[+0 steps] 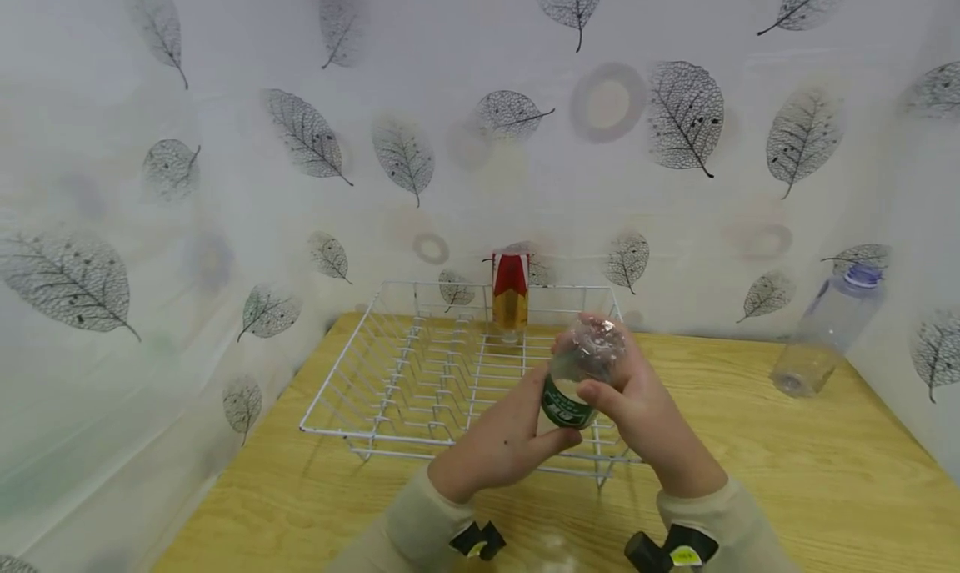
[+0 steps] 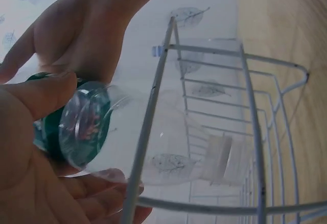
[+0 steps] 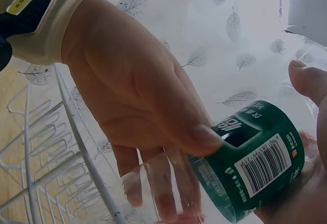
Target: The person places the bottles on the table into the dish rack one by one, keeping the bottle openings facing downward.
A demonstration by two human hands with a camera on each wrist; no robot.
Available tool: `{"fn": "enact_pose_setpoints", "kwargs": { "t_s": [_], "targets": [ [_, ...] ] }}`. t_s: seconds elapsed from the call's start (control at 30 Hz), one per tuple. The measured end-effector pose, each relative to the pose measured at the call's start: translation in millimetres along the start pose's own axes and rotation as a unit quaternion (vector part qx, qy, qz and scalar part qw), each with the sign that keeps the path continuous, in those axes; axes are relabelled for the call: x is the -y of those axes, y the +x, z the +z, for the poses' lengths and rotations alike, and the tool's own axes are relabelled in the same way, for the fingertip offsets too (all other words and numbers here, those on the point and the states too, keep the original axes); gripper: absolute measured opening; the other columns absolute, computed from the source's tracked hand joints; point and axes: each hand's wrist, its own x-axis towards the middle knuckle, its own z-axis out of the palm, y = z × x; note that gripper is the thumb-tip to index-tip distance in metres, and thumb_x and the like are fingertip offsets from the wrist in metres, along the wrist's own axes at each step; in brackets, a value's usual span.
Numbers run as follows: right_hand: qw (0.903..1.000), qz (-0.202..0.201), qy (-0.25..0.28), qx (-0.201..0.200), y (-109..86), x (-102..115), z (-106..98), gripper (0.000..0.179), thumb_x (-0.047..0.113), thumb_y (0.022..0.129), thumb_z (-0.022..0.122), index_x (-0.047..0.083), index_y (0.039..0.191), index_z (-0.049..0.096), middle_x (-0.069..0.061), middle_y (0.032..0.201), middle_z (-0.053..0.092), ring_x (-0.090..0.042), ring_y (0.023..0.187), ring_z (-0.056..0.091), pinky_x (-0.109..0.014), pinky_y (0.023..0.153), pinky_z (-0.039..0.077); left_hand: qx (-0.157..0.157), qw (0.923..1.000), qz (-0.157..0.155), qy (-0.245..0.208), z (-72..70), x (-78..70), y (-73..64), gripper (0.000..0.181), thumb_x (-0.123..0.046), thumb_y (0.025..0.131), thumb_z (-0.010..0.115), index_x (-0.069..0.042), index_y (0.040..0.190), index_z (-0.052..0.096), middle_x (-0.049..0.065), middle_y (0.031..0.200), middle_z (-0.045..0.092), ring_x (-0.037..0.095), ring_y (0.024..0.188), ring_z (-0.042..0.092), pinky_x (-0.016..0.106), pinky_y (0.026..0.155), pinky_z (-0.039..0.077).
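A clear plastic bottle with a green label is held tilted over the near right part of a white wire dish rack. My left hand cups it from the left, thumb along the lower part of the label. From the right my right hand grips it, thumb on the label and fingers around the far side. A barcode on the label faces the right wrist camera. In the left wrist view, a clear bottle neck shows behind the rack's wires.
A red and yellow container with a clear lower end stands at the back of the rack. Far right on the wooden table is a clear bottle with a purple top. Leaf-printed sheeting encloses the back and sides.
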Motion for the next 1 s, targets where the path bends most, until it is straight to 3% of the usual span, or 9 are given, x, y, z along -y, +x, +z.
{"fn": "enact_pose_setpoints", "kwargs": {
  "t_s": [0.13, 0.27, 0.4, 0.67, 0.83, 1.0],
  "targets": [
    [0.9995, -0.006, -0.032, -0.003, 0.8, 1.3, -8.3, 0.062, 0.013, 0.101, 0.063, 0.007, 0.153, 0.029, -0.025, 0.137, 0.052, -0.027, 0.126, 0.054, -0.031, 0.104, 0.046, 0.001, 0.9998, 0.009, 0.017, -7.6, 0.4, -1.2, 0.082, -0.046, 0.098, 0.065, -0.033, 0.162, 0.015, -0.006, 0.156, 0.036, 0.012, 0.142, 0.035, 0.045, 0.113, 0.038],
    [0.9995, -0.002, -0.032, -0.007, 1.2, 1.7, -14.8, 0.06, 0.009, 0.103, 0.059, 0.008, 0.154, 0.028, -0.024, 0.137, 0.051, -0.028, 0.124, 0.056, -0.032, 0.103, 0.048, 0.002, 0.9988, -0.02, 0.043, -15.4, 1.7, -6.1, 0.084, -0.054, 0.099, 0.059, -0.026, 0.164, 0.014, 0.0, 0.163, 0.029, 0.019, 0.147, 0.029, 0.05, 0.116, 0.034],
    [0.9999, 0.001, -0.014, -0.01, 1.6, 2.9, -18.7, 0.058, 0.014, 0.104, 0.059, 0.012, 0.154, 0.029, -0.021, 0.137, 0.052, -0.029, 0.125, 0.054, -0.033, 0.102, 0.048, 0.002, 0.996, -0.046, 0.076, -25.5, 7.4, -12.7, 0.084, -0.056, 0.1, 0.055, -0.02, 0.164, 0.015, 0.005, 0.165, 0.025, 0.024, 0.149, 0.027, 0.05, 0.118, 0.03],
    [0.9999, 0.002, 0.001, -0.012, 0.7, 1.0, -25.2, 0.059, 0.018, 0.105, 0.058, 0.009, 0.154, 0.027, -0.019, 0.138, 0.052, -0.031, 0.13, 0.051, -0.032, 0.103, 0.047, -0.009, 0.9924, -0.078, 0.095, -51.0, 30.4, -33.5, 0.084, -0.057, 0.1, 0.054, -0.022, 0.164, 0.012, 0.004, 0.168, 0.018, 0.023, 0.152, 0.018, 0.049, 0.121, 0.021],
    [0.9998, 0.01, 0.002, -0.014, 0.3, -0.8, -27.3, 0.06, 0.018, 0.105, 0.058, 0.012, 0.155, 0.026, -0.017, 0.139, 0.052, -0.029, 0.13, 0.051, -0.031, 0.103, 0.048, -0.021, 0.9895, -0.095, 0.106, -68.6, 45.1, -47.7, 0.083, -0.05, 0.102, 0.056, -0.015, 0.164, 0.013, 0.011, 0.167, 0.018, 0.029, 0.151, 0.018, 0.052, 0.121, 0.02],
    [0.9998, 0.012, 0.005, -0.017, 1.1, -1.2, -27.9, 0.058, 0.017, 0.105, 0.057, 0.014, 0.155, 0.027, -0.017, 0.139, 0.051, -0.029, 0.129, 0.05, -0.032, 0.103, 0.047, -0.046, 0.9817, -0.118, 0.143, -92.3, 62.2, -64.8, 0.08, -0.041, 0.103, 0.059, -0.01, 0.163, 0.017, 0.016, 0.166, 0.02, 0.035, 0.151, 0.019, 0.057, 0.119, 0.021]
  ]
}}
